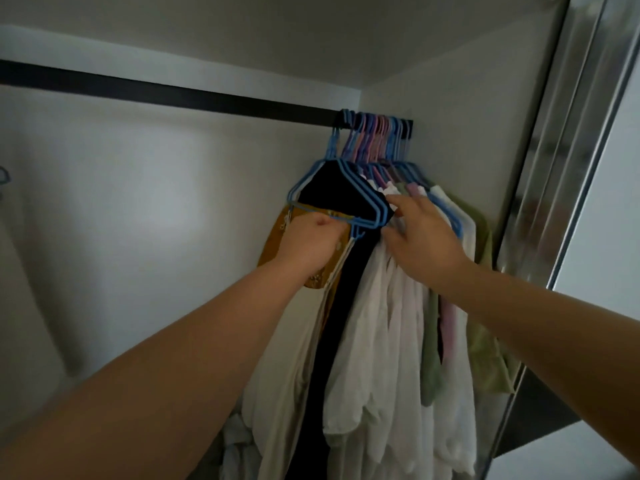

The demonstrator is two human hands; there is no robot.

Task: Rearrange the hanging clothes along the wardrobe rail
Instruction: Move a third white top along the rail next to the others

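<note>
A dark wardrobe rail [166, 91] runs from the left to the right wall. Several blue, pink and purple hangers [375, 133] are bunched at its right end. They carry a mustard patterned garment [277, 247], a black garment [332, 188], several white garments [391, 327] and pale green ones [485, 327]. My left hand [310, 244] is shut on the lower bars of the leftmost blue hangers, over the mustard garment. My right hand [420, 233] has its fingers spread and pushed in between the black garment and the white ones.
The white back wall [156, 202] lies behind the bare left stretch of rail. A mirrored sliding door frame [568, 168] stands close on the right. A crumpled white cloth [239, 441] lies low beneath the clothes. A small blue object [4, 176] shows at the left edge.
</note>
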